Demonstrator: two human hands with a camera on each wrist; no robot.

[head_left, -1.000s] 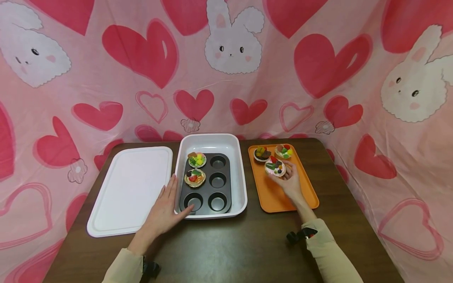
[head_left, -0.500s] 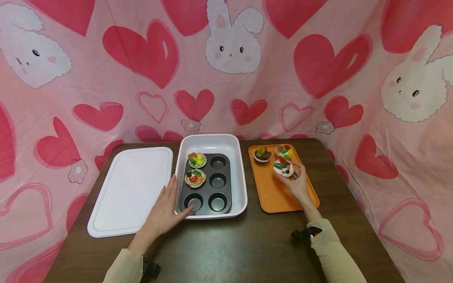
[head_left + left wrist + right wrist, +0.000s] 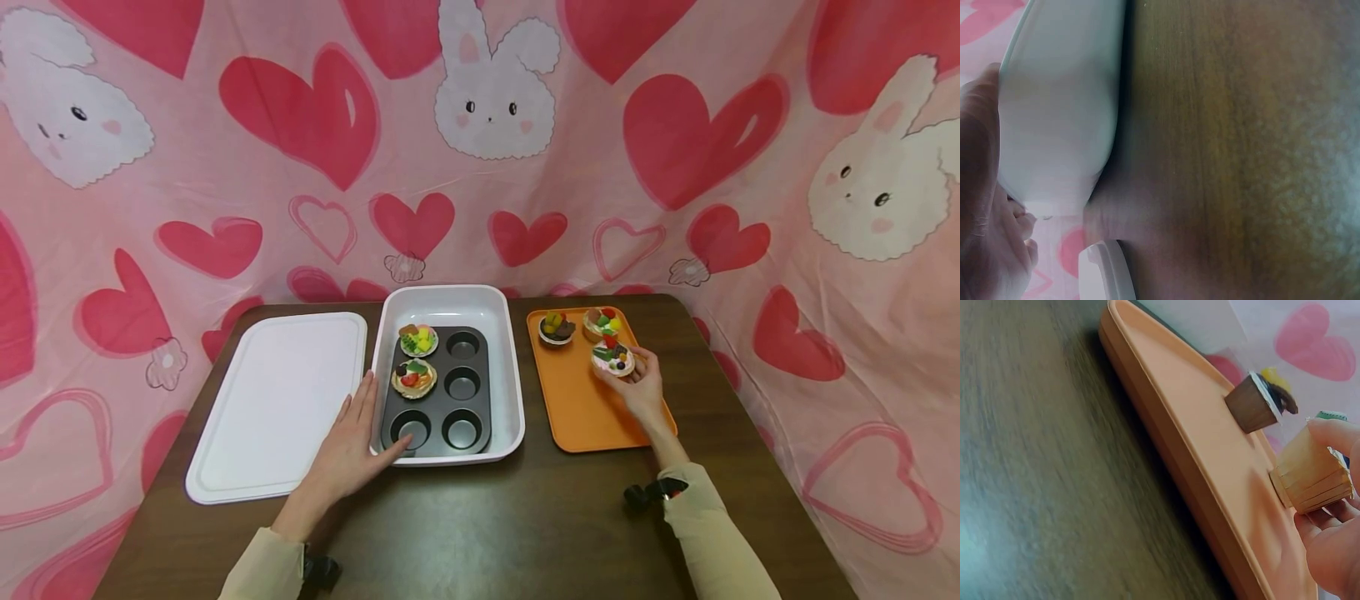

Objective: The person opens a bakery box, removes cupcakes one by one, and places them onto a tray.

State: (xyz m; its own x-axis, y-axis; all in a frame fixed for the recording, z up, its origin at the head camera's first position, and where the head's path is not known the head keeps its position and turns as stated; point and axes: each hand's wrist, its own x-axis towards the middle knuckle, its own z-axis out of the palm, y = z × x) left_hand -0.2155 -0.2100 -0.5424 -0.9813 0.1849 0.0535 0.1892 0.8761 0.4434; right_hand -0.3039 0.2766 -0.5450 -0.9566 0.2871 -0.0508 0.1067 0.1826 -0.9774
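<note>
My right hand (image 3: 639,388) holds a cupcake (image 3: 612,363) topped with white cream and a strawberry, over the right side of the orange tray (image 3: 585,425). In the right wrist view its tan cup (image 3: 1313,475) is between thumb and fingers, close over the tray. Behind it on the tray stand a dark cupcake (image 3: 557,329) and a fruit-topped cupcake (image 3: 602,322). My left hand (image 3: 347,446) rests with fingers straight at the near left corner of the white bin (image 3: 512,392). Inside the bin lies a dark muffin pan (image 3: 435,405), with two fruit tarts (image 3: 413,378) in its left column.
A flat white lid-like tray (image 3: 281,400) lies on the brown table (image 3: 480,533), left of the bin. A pink curtain (image 3: 480,225) with hearts and rabbits hangs behind the table.
My right hand has carried the cream cupcake rightward and slightly nearer across the orange tray, away from the dark cupcake. The left hand has stayed in place.
</note>
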